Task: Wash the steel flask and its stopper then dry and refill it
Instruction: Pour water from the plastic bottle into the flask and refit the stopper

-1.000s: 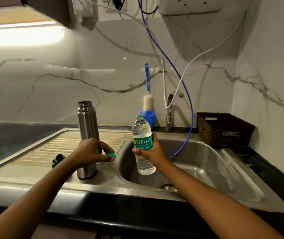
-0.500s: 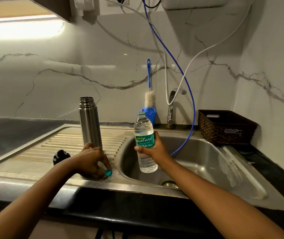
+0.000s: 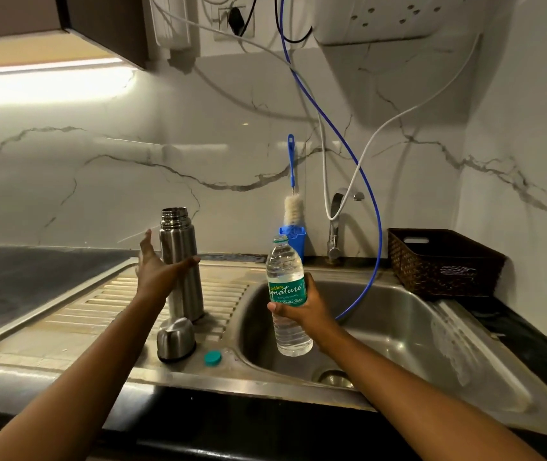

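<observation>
The steel sink fills the right of the counter, with its ribbed drainboard running off to the left. A dark woven basket sits on the counter at the far right, and a blue hose hangs from above into the basin beside the tap.

The steel flask stands upright on the drainboard near the basin's edge. Its long axis is vertical and its uncapped, threaded mouth points straight up.

The water bottle, also upright and with its neck open, hangs over the left side of the basin. The right hand wraps its fingers and thumb round the green label.

The left hand is spread, with straight fingers on 2 sides of the flask's body. I cannot tell whether it touches the metal.

A bottle brush stands bristles-down in a blue holder against the wall.

1 steel cup lid rests dome-up on the drainboard just in front of the flask. The bottle's teal cap lies beside it, near the basin rim.
</observation>
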`<act>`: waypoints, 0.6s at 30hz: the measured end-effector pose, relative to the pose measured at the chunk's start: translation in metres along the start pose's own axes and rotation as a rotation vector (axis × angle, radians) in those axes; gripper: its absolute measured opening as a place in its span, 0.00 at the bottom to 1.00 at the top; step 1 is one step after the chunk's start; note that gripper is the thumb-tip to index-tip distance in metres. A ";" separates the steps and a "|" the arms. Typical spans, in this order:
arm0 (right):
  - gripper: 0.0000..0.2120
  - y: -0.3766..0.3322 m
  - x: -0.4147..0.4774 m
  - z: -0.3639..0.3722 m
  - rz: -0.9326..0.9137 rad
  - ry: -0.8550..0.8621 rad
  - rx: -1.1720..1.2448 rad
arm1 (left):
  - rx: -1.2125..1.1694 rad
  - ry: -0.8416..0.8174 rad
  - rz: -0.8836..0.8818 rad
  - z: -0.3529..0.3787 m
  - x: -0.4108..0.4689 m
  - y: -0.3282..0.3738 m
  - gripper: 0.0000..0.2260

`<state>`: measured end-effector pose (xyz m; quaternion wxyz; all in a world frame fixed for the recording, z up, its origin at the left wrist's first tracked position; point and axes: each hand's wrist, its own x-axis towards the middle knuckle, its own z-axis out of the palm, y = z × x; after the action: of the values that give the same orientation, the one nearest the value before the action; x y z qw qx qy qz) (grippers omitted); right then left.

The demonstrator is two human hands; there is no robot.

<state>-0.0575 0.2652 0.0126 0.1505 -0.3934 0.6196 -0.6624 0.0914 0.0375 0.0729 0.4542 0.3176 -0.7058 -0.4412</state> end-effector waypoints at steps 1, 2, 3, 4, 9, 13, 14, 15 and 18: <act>0.29 0.000 0.000 0.000 -0.001 0.001 0.004 | -0.045 -0.037 -0.038 0.003 0.004 -0.001 0.50; 0.29 -0.001 0.000 0.000 -0.001 0.004 0.011 | -0.088 -0.055 -0.054 0.006 0.006 -0.002 0.49; 0.28 -0.002 0.000 -0.001 -0.002 0.005 0.019 | -0.120 -0.059 -0.056 0.008 0.008 -0.002 0.47; 0.28 -0.003 0.000 -0.001 0.000 0.007 0.029 | -0.137 -0.054 -0.058 0.011 0.009 -0.002 0.43; 0.27 -0.009 0.004 -0.006 -0.004 0.070 0.083 | -0.061 0.032 -0.006 0.020 0.004 0.004 0.32; 0.29 -0.020 0.009 -0.017 -0.008 0.175 0.082 | -0.048 -0.007 0.111 0.039 -0.010 0.022 0.33; 0.29 -0.023 0.010 -0.021 -0.008 0.208 0.064 | -0.057 -0.032 0.136 0.047 -0.013 0.029 0.33; 0.29 -0.026 0.012 -0.026 -0.009 0.240 0.044 | -0.062 -0.056 0.162 0.055 -0.017 0.036 0.33; 0.30 -0.036 0.016 -0.039 -0.046 0.306 -0.001 | -0.044 -0.114 0.205 0.083 -0.034 0.056 0.33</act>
<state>-0.0848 0.2884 0.0546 0.0390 -0.3020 0.6263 -0.7176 0.0257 0.1168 0.0951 0.4629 0.2081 -0.7495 -0.4250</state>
